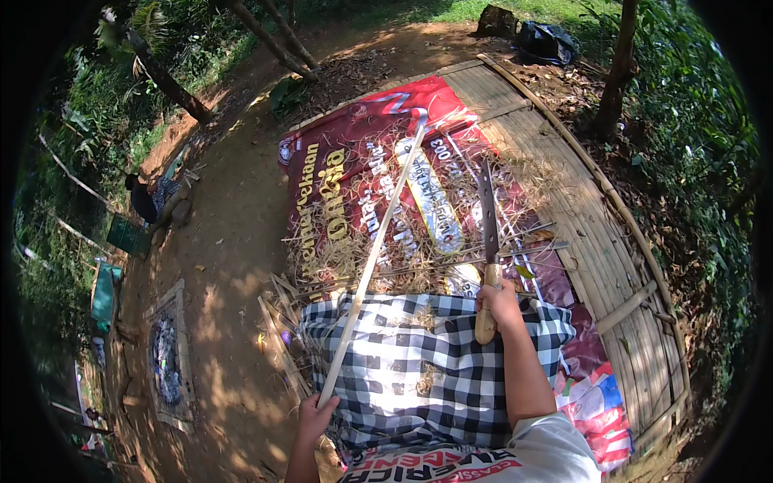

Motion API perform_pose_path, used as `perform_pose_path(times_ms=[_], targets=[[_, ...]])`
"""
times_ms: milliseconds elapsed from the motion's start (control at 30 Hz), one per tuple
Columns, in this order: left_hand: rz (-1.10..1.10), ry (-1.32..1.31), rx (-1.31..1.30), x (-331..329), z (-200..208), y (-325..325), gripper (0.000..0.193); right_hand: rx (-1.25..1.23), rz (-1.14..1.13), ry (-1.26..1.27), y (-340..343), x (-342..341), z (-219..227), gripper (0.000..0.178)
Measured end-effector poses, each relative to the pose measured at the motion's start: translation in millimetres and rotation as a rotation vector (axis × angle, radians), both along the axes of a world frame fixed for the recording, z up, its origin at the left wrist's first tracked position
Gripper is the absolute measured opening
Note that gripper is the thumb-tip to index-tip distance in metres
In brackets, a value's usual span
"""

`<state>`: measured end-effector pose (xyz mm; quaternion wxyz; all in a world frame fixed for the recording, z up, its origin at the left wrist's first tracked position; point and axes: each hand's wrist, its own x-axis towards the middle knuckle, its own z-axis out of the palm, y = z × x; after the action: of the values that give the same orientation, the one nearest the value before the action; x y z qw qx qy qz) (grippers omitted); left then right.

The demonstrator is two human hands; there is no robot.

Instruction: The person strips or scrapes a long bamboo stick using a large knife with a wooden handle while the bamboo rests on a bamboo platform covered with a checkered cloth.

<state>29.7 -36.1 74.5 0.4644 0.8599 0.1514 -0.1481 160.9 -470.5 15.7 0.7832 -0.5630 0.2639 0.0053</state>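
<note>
My left hand (316,419) is closed round the lower end of a long, pale bamboo strip (372,262). The strip slants away from me, its far tip above a red printed banner (447,97). In my right hand (501,304) is the light wooden handle of a machete (489,221). Its dark blade has several holes and points away from me, apart from the strip. A black-and-white checked cloth (378,354) covers my lap beneath both hands. Thin curly shavings (322,229) lie scattered over the banner, with a few bits on the cloth.
The banner lies on a slatted bamboo platform (620,233) edged by a pole. Split bamboo pieces (278,342) rest left of the cloth. A framed ash pit (167,354) is in the dirt farther left. Another person (142,200) sits at the far left. Trees stand beyond.
</note>
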Motion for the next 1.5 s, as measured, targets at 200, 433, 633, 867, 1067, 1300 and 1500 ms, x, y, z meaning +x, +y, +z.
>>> perform_pose_path(times_ms=[200, 433, 633, 867, 1067, 1300, 1500], targets=[[-0.13, -0.027, 0.193, -9.1, -40.2, -2.3, 0.029, 0.136, -0.057, -0.025, -2.2, 3.9, -4.5, 0.009], [-0.254, -0.045, 0.446, 9.2, -38.0, -8.9, 0.036, 0.347, -0.129, -0.042, -0.4, 5.1, -8.0, 0.011], [-0.261, 0.002, 0.423, 22.7, -46.6, 0.1, 0.042, 0.359, -0.126, -0.054, 1.4, 6.8, -4.4, 0.02], [-0.361, -0.007, 0.535, 35.5, -41.8, -2.8, 0.062, 0.518, -0.091, -0.016, -1.1, 8.1, -10.2, 0.024], [-0.284, 0.065, 0.256, 45.4, -27.9, -4.0, 0.06, 0.716, -0.089, -0.013, -4.3, 6.3, -7.1, 0.023], [-0.051, 0.398, -0.684, 99.0, 37.6, -59.6, 0.052, 0.893, -0.141, -0.13, -10.2, 2.8, -5.1, 0.014], [-0.105, -0.043, -1.149, 144.8, 104.0, -134.0, 0.051, 0.887, -0.134, -0.181, -4.6, 0.6, -6.1, 0.012]])
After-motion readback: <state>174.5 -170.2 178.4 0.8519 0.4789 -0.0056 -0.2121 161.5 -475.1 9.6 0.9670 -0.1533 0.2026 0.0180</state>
